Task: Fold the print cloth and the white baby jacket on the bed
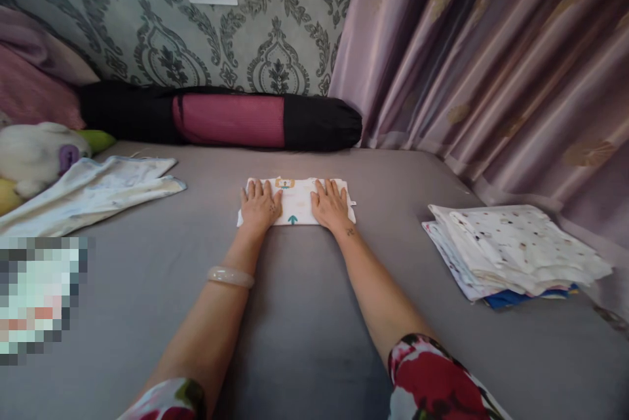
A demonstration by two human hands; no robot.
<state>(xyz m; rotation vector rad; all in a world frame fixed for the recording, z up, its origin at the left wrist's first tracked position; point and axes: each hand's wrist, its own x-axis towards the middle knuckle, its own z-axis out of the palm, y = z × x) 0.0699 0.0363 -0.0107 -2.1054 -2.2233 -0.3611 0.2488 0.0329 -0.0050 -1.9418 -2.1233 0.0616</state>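
Note:
A white printed cloth, folded into a flat rectangle, lies on the grey bed sheet. Its print includes a green arrow shape near the front edge, and a small tag sticks out at its right side. Across its left end rests my left hand, flat with the fingers spread. My right hand lies flat in the same way on the right end. Both palms press on the top of the cloth, and neither hand grips it.
To the right sits a stack of folded cloths. On the left are a loose, pale cloth and a white plush toy. A black and maroon rolled bag lies along the wall, beside purple curtains. The lower left is pixelated.

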